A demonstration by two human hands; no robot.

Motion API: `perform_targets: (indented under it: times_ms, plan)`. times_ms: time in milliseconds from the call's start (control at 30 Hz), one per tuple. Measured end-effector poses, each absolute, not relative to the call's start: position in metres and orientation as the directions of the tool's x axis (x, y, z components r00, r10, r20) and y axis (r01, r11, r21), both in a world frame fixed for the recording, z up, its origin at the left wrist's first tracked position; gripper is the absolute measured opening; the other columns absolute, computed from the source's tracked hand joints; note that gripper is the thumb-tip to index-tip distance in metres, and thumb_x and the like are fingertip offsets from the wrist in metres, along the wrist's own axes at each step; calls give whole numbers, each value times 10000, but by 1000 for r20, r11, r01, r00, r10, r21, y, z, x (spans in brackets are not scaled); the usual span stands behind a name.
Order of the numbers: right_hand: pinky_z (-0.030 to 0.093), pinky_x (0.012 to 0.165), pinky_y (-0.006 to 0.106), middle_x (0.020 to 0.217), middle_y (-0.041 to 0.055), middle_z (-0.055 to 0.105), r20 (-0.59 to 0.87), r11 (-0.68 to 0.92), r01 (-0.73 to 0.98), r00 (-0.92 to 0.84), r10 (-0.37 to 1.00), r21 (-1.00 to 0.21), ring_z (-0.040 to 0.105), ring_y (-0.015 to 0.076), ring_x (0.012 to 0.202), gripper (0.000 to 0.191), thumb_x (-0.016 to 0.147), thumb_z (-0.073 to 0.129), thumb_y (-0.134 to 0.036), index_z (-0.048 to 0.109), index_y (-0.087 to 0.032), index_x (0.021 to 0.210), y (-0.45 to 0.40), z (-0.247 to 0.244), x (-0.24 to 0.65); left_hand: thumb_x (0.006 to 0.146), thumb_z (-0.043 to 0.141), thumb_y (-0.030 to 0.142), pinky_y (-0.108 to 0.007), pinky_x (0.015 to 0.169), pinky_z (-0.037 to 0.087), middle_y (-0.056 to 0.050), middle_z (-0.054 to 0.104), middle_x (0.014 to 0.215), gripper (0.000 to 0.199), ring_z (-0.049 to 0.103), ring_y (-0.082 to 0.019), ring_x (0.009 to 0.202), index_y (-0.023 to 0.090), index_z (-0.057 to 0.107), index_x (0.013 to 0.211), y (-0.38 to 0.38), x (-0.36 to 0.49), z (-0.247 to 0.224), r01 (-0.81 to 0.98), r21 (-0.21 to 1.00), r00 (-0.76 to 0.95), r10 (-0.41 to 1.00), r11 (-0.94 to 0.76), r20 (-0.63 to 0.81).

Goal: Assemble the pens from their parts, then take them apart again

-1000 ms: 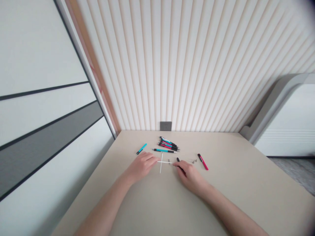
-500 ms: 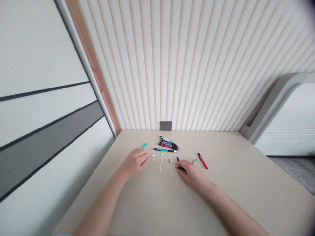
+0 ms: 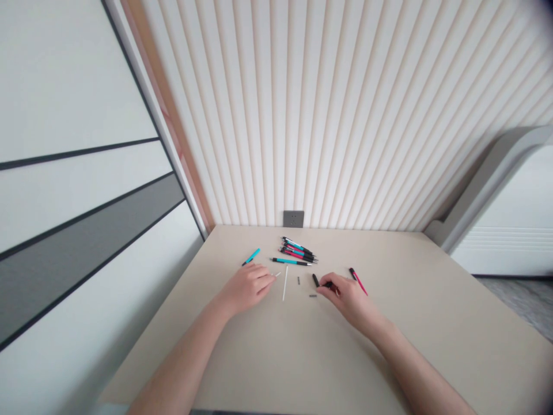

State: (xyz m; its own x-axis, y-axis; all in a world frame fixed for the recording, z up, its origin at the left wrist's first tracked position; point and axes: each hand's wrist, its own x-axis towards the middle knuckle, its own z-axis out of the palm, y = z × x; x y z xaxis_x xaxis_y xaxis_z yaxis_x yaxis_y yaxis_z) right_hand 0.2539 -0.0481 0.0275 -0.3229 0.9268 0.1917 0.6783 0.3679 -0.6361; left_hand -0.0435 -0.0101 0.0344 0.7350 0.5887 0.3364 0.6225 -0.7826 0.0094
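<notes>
Fingertips pinched, my left hand holds a short thin white pen refill just above the table. A longer white refill lies to its right. My right hand is closed around a black pen grip, partly hidden by the fingers. Beside those fingertips lies another black pen part. Two small grey springs, one upright in view and one lying crosswise, rest between the hands.
Behind the hands lie several assembled pens in a pile and a single blue pen. A blue barrel is beyond my left hand, and a red barrel beyond my right. A wall socket sits above the table's back edge.
My right hand has shifted slightly right with the black grip, and a grey spring now shows on the table by it. My left hand has moved a little right with the short refill.
</notes>
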Motion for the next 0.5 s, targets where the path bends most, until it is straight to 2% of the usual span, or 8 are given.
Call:
perform_targets:
  times_ms: [100, 200, 300, 400, 500]
  plan:
    - [464, 763, 296, 894, 47, 694, 182, 417, 691, -389, 903, -590, 633, 194, 823, 256, 964, 439, -378, 638, -223, 920, -49, 31, 252, 941, 482, 172, -323, 782, 439, -29, 647, 825, 198, 583, -162, 806, 199, 676, 967, -11, -42, 33, 627, 14, 736, 597, -779, 319]
    - [455, 808, 301, 958, 62, 693, 106, 478, 693, -507, 855, -540, 636, 201, 883, 236, 958, 438, -315, 654, -223, 982, -52, 32, 248, 942, 481, 182, -314, 790, 434, -32, 649, 838, 199, 588, -165, 827, 198, 680, 955, -11, -40, 31, 616, 37, 742, 595, -787, 307]
    - [458, 756, 285, 913, 46, 686, 68, 459, 722, -500, 863, -518, 630, 189, 824, 204, 929, 484, -300, 629, -236, 1056, -55, 31, 244, 943, 491, 202, -312, 794, 429, -35, 645, 834, 196, 594, -170, 829, 200, 686, 959, -13, -37, 30, 604, 57, 753, 592, -795, 286]
    - [458, 737, 283, 872, 44, 679, 75, 471, 717, -509, 857, -514, 623, 188, 794, 194, 935, 479, -328, 639, -227, 979, -55, 29, 242, 941, 517, 245, -306, 781, 425, -35, 637, 821, 176, 593, -173, 812, 206, 687, 967, -14, -33, 29, 593, 68, 763, 587, -802, 269]
    - [459, 788, 296, 932, 63, 685, 133, 467, 696, -478, 868, -545, 627, 199, 861, 259, 967, 416, -353, 639, -223, 942, -51, 29, 246, 935, 542, 307, -299, 774, 427, -36, 628, 801, 181, 593, -173, 791, 203, 685, 972, -15, -30, 27, 576, 74, 775, 573, -814, 265]
